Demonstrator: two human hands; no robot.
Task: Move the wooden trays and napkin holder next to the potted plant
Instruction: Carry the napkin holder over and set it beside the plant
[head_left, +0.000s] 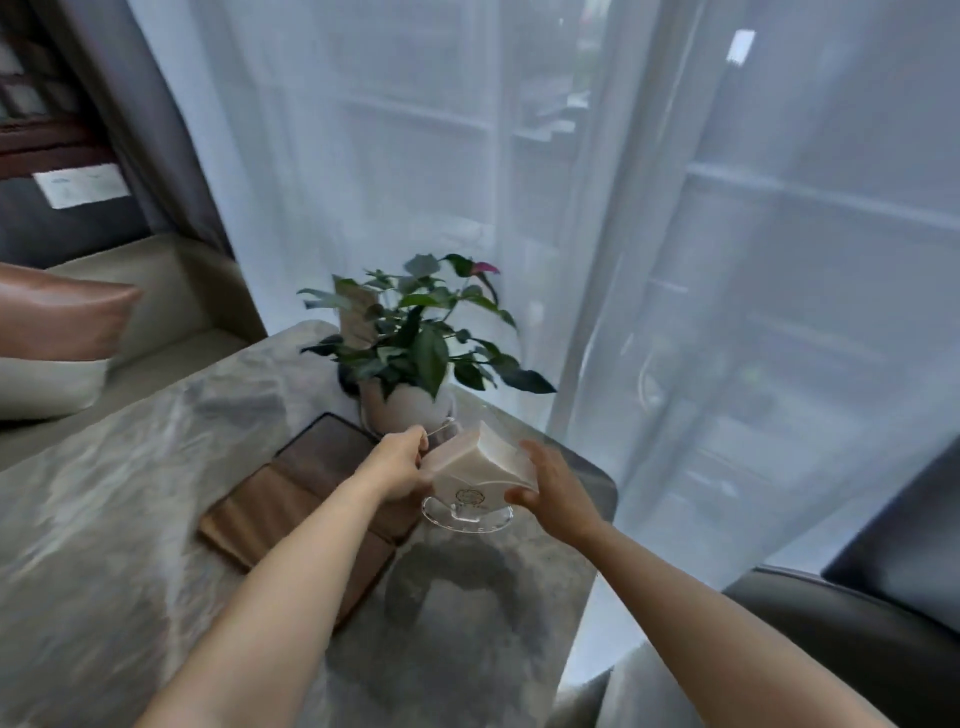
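Note:
A clear napkin holder (470, 512) packed with white napkins stands on the marble table (130, 493), just in front of the potted plant (410, 358) in its white pot. My left hand (402, 462) grips the holder's left side and my right hand (550, 486) holds its right side. Two wooden trays lie side by side left of the holder: a dark one (324, 452) nearest the pot and a lighter brown one (270, 519) in front of it, partly under my left forearm.
Sheer white curtains (675, 260) hang right behind the table's far edge. A beige sofa with a pink cushion (62, 317) sits at the left. A dark grey chair (857, 639) stands at the lower right.

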